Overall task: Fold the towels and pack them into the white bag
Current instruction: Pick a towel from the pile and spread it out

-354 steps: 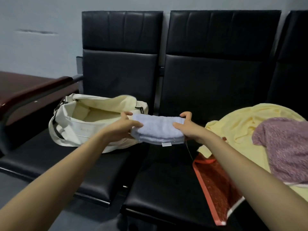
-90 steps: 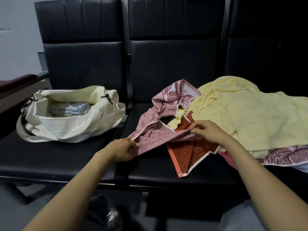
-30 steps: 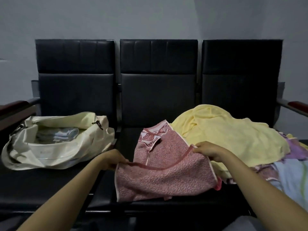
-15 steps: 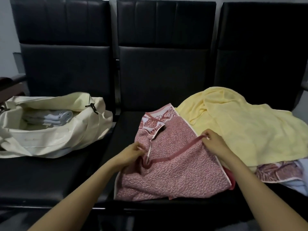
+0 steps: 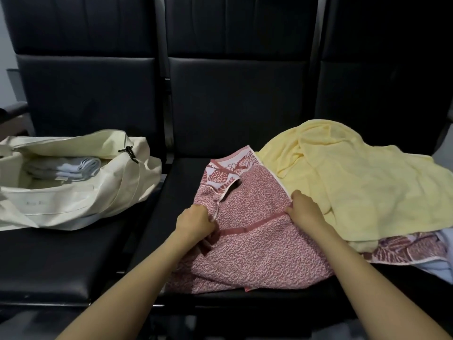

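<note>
A pink patterned towel lies spread on the middle seat. My left hand pinches its red-trimmed edge on the left side. My right hand pinches the same edge further right, beside the yellow towel. The white bag sits open on the left seat, with a folded pale blue towel inside it.
Three black padded seats stand in a row with tall backs. The yellow towel heaps over the right seat on top of another pink patterned towel and a pale cloth. An armrest shows at the far left.
The pink towel has come down onto the middle seat, and both hands have moved closer together along its trimmed edge. My view has tilted down and nearer to the seats.
</note>
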`<state>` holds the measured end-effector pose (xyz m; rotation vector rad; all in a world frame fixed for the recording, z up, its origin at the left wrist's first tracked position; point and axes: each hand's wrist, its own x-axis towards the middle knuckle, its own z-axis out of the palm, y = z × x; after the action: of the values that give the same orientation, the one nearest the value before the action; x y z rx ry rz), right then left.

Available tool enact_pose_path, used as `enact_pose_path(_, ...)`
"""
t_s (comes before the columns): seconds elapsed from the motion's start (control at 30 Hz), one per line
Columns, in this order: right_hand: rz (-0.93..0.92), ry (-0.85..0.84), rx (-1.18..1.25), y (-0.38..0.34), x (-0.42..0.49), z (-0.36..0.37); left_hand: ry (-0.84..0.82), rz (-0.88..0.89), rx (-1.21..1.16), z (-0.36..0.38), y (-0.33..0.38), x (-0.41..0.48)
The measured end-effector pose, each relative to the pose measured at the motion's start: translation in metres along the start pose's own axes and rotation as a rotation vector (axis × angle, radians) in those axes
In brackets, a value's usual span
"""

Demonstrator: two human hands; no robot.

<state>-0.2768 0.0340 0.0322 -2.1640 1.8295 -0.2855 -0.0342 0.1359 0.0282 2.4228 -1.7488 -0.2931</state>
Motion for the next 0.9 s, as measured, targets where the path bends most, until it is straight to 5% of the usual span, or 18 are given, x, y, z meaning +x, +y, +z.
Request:
enact_pose_path(0.23, 0.083, -0.031, 0.043, 0.003, 0.000, -0.005, 0.082, -0.236, -0.517, -0.019, -0.054, 0.013)
enact_pose_path(0.47, 0.002, 0.140, 0.562, 0.005, -0.002, -0.019, -0.063, -0.420, -1.380, -0.030, -0.082, 0.001)
enact_pose_path(0.6, 0.057, 0.095, 0.941, 0.006, -0.014, -0.031, -0.105, -0.451, -1.709, -0.048, -0.077, -0.011)
enact_pose_path(0.73, 0.031, 0.089, 1.105, -0.009, -0.024, -0.070, -0.061, -0.356, -1.569, -0.069, -0.076, -0.012)
enact_pose_path(0.9, -0.041, 0.112, 1.150, -0.027, -0.028, -0.130, 0.252, -0.191, -1.192, -0.132, -0.063, -0.013)
